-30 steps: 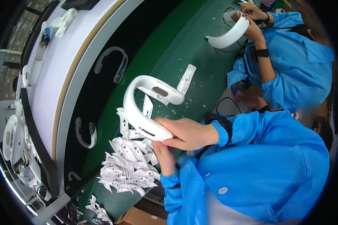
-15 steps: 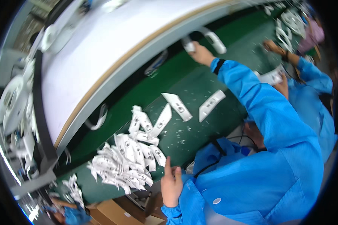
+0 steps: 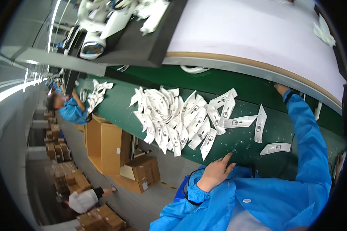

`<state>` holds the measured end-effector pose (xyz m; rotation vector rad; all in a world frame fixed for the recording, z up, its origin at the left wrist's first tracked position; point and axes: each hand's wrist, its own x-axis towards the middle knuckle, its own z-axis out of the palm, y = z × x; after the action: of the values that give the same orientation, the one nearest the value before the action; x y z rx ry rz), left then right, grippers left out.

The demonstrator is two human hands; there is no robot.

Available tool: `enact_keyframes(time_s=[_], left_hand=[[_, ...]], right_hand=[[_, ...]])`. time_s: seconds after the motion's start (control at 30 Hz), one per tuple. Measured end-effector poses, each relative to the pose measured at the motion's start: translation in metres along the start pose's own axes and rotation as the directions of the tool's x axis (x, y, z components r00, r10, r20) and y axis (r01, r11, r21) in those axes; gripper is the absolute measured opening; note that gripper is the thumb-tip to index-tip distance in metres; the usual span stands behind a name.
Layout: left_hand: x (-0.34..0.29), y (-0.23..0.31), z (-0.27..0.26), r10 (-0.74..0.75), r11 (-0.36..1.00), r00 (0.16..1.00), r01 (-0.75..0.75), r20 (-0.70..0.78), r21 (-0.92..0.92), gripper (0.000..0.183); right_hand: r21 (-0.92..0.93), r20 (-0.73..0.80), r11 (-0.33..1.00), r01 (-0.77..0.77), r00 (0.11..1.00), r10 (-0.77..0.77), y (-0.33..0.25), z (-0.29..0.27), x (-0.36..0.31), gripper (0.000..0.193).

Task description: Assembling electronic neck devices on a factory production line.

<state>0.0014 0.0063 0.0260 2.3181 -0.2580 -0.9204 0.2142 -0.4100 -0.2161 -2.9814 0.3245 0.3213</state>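
My left hand (image 3: pixel 216 172) hovers at the near edge of the green work surface (image 3: pixel 239 149), just in front of the white parts. Its index finger stretches out and the thumb stands apart, with nothing held. Reaching far right, my right hand (image 3: pixel 282 89) is at the shelf's lower edge; its fingers are mostly hidden. A big pile of curved white plastic panels (image 3: pixel 158 106), each with a small dark-outlined feature, covers the middle. Three lie apart on its right: a level panel (image 3: pixel 240 121), an upright panel (image 3: pixel 260 124) and a nearer panel (image 3: pixel 275 148).
A white-topped shelf (image 3: pixel 254 40) overhangs the far side. Beneath it, a white looped part (image 3: pixel 196 69) shows partly. Cardboard boxes (image 3: pixel 103 148) stand on the floor at left. One person (image 3: pixel 71 109) sits farther along the bench; another person (image 3: pixel 83 200) is among stacked cartons.
My view has swung left, bringing the aisle and boxes into sight. My right arm still reaches under the shelf, but the white part by that hand no longer shows. My left hand stays open.
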Motion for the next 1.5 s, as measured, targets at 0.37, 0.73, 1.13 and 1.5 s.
enact_keyframes(time_s=[0.37,0.73,1.13,1.5], left_hand=[[0.004,0.005,-0.002,0.287,0.947,0.957,-0.291,-0.045,-0.134,0.035],[0.033,-0.007,-0.012,0.224,-0.148,0.944,-0.211,-0.240,-0.966,0.085],[-0.012,-0.064,-0.109,-0.029,-0.375,0.956,-0.282,-0.293,-0.883,0.074],[-0.009,-0.091,-0.145,0.031,-0.109,0.920,-0.386,-0.391,-0.916,0.088]], right_hand=[[0.960,-0.037,-0.278,0.025,0.999,-0.037,-0.043,-0.131,-0.094,0.039],[0.184,0.059,-0.911,-0.370,0.929,-0.366,-0.237,-0.117,-0.303,0.043],[0.979,0.149,-0.036,-0.201,0.823,-0.548,-0.287,-0.105,-0.354,0.023],[0.861,-0.207,0.424,0.280,0.955,-0.210,-0.381,-0.214,-0.364,0.013]])
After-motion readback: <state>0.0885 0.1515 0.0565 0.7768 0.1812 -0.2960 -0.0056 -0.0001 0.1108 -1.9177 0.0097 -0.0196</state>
